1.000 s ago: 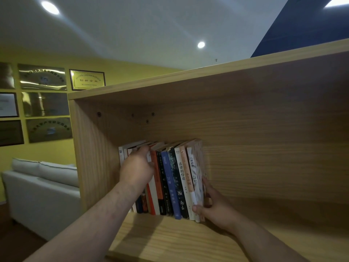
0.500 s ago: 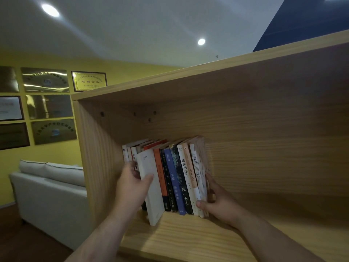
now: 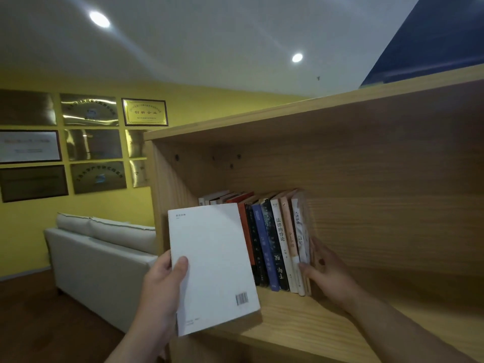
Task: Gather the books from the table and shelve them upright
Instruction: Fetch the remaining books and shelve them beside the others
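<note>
The left hand [image 3: 163, 286] reaches up from the lower left with its forearm angled toward the shelf, its fingers [image 3: 180, 267] closed on the left edge of a white book [image 3: 212, 265], thumb pressed flat on the cover and the others hidden behind. That book is held upright in front of the shelf opening, back cover facing the camera, a barcode near its lower right corner, its bottom edge lower than the front lip of the shelf board. The right hand [image 3: 326, 273] comes in from the lower right, palm turned toward the row of books [image 3: 272, 239], fingers spread loosely and laid against the outermost volume at the row's right end, bracing rather than gripping it. The row stands at the left end of the wooden shelf [image 3: 301, 313], close to the side panel, leaning a little to the right; its spines are thin paperbacks in white, orange-red, black, blue and cream, several with printed characters. The shelf is pale wood with visible grain, square-edged. Beyond its left side stands a light grey sofa [image 3: 104, 260] with soft cushions on a dark floor, against a yellow wall hung with metallic plaques [image 3: 89, 110] and framed certificates, under a white ceiling with round recessed lights
</note>
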A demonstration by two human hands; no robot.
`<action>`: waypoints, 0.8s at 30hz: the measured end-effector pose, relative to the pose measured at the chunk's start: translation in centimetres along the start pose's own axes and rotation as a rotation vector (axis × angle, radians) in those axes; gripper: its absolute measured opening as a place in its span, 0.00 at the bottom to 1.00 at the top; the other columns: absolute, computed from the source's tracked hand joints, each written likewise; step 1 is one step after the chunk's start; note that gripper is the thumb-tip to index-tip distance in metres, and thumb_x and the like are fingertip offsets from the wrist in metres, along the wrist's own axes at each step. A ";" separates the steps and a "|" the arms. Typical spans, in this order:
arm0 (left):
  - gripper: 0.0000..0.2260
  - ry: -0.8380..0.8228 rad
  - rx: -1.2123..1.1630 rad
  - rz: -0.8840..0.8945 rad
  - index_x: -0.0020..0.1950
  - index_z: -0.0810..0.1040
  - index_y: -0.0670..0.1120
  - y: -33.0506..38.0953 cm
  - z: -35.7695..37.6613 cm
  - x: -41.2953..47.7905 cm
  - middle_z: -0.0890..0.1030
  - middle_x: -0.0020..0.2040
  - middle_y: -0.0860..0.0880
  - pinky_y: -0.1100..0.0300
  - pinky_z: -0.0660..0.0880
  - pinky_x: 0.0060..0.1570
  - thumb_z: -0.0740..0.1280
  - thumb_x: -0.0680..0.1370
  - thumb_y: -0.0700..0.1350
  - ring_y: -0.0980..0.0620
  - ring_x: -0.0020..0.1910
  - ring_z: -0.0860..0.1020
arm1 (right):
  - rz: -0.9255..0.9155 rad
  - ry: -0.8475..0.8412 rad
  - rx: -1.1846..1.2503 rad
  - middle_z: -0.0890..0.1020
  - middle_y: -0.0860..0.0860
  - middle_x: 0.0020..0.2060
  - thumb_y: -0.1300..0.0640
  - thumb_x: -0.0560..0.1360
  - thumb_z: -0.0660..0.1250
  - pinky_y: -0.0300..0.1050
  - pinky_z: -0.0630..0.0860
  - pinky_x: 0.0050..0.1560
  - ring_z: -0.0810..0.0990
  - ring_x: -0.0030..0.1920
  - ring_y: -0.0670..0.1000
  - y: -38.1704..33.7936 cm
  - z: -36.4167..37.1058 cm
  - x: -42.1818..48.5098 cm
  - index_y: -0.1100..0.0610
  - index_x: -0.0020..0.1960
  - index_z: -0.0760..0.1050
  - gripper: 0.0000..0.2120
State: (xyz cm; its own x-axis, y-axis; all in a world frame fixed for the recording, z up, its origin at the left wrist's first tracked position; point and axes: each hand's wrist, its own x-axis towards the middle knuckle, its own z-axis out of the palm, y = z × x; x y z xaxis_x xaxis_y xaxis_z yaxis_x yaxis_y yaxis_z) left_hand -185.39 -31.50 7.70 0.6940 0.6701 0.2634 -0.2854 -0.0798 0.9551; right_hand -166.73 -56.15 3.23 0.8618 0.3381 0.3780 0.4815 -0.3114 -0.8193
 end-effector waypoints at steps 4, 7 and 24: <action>0.12 -0.056 -0.121 -0.100 0.52 0.81 0.51 1.3 0.0 -1.7 0.87 0.47 0.46 0.43 0.79 0.49 0.57 0.85 0.45 0.38 0.48 0.83 | -0.019 0.193 -0.055 0.75 0.42 0.58 0.49 0.80 0.67 0.47 0.80 0.54 0.78 0.53 0.43 -3.1 -0.5 -2.4 0.39 0.71 0.66 0.22; 0.11 -0.147 -0.128 -0.128 0.57 0.80 0.52 1.9 1.5 -2.8 0.87 0.51 0.47 0.35 0.77 0.57 0.57 0.84 0.48 0.39 0.50 0.84 | 0.011 0.093 0.189 0.83 0.45 0.52 0.52 0.83 0.63 0.40 0.81 0.47 0.82 0.49 0.43 -6.4 -0.8 -4.9 0.48 0.65 0.75 0.12; 0.29 -0.685 1.246 0.200 0.69 0.74 0.56 -3.2 6.3 -2.3 0.73 0.68 0.55 0.53 0.66 0.69 0.54 0.74 0.69 0.53 0.69 0.70 | 0.145 0.391 -0.005 0.80 0.50 0.42 0.69 0.76 0.64 0.42 0.73 0.35 0.78 0.40 0.46 -6.3 -9.0 -10.4 0.53 0.50 0.66 0.13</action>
State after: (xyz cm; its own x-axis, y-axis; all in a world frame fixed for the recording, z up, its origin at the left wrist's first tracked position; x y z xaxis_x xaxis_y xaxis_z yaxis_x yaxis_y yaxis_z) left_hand -181.92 -37.39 4.88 0.9901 0.1187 0.0750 0.0917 -0.9511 0.2951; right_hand -177.32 -65.73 8.36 0.9158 -0.0723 0.3951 0.3508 -0.3355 -0.8743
